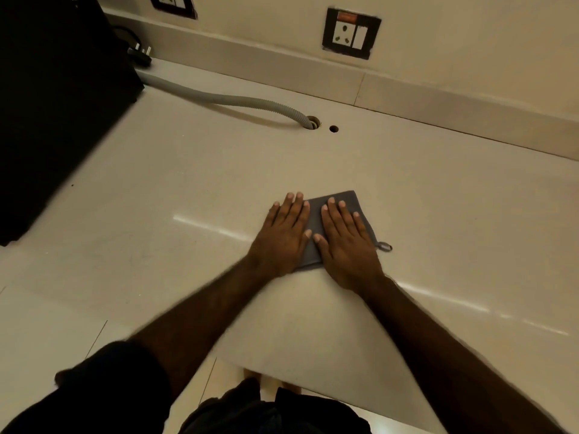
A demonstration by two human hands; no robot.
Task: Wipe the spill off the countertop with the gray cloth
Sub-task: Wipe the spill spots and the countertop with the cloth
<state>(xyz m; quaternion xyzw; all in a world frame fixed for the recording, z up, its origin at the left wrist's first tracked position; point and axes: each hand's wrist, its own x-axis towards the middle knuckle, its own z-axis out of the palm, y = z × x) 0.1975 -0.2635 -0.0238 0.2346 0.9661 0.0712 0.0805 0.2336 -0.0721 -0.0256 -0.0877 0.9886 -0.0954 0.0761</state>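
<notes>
A folded gray cloth lies flat on the pale countertop, with a small hanging loop sticking out at its right corner. My left hand rests palm down on the cloth's left part, fingers extended and its fingertips past the edge on the counter. My right hand lies palm down on the cloth's right part, fingers straight. Both hands press flat side by side, thumbs nearly touching. No spill is visible on the surface.
A gray corrugated hose runs along the back into a hole; a smaller hole sits beside it. A large black appliance stands at the left. A wall socket is above the backsplash. The counter's front edge is near my body.
</notes>
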